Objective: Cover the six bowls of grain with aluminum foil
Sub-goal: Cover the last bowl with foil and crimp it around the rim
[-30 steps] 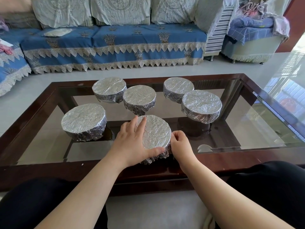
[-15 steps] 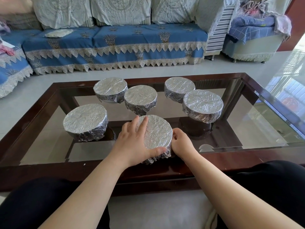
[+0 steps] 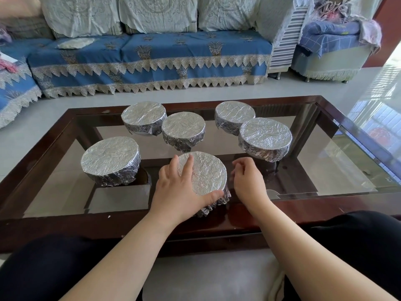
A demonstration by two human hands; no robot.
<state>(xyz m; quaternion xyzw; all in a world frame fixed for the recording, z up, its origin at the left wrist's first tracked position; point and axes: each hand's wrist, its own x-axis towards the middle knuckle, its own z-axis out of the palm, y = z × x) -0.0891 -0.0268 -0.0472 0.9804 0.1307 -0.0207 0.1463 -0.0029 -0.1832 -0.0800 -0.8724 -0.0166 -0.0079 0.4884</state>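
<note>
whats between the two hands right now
The nearest foil-covered bowl, as the head view shows. The left hand rests on its top with the thumb against the near rim; the right hand sits just beside it, apart, over bare glass.

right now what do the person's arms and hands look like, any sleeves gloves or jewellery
Both arms are bare right up to the bottom edge of the picture, with no sleeves in view. The left hand and the right hand wear no gloves, and no rings, watch or bracelet show on the fingers or wrists. The nails look short and unpainted. Dark clothing covers the knees either side of the arms.
</note>
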